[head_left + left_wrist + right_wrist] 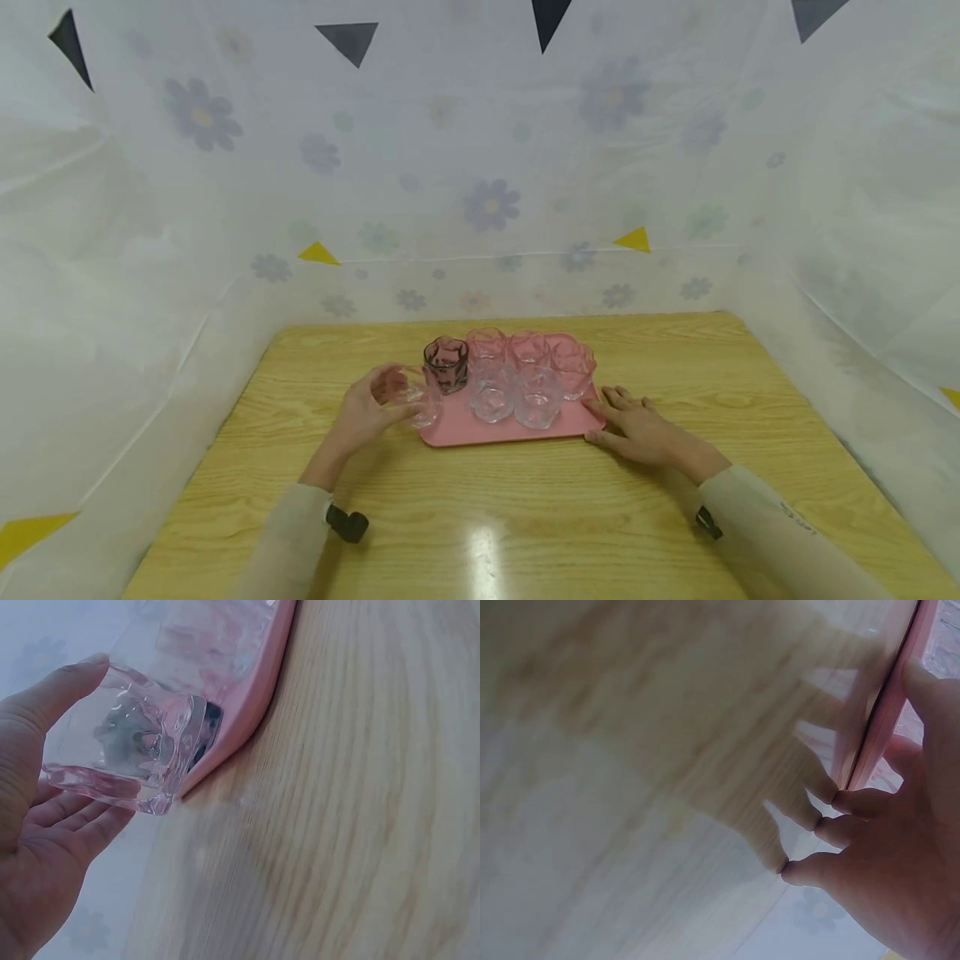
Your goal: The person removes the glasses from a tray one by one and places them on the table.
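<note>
My left hand (365, 410) grips a clear drinking glass (420, 400) by its sides, at the left edge of a pink tray (487, 432). In the left wrist view, the thumb and fingers lie on opposite sides of this glass (139, 746), whose thick base overlaps the tray corner. Just beyond it on the tray stands a dark, smoky glass (447, 367). My right hand (636, 428) lies at the tray's right end with spread fingers. In the right wrist view, its fingertips (799, 871) touch the table while the thumb lies along the tray rim (881, 724).
Two clear glasses (537, 400) stand at the tray's front middle, with more clear glasses (573, 371) along its back and right. The tray lies on a wooden table (480, 492). White flowered sheeting (487, 133) encloses the table at the back and sides.
</note>
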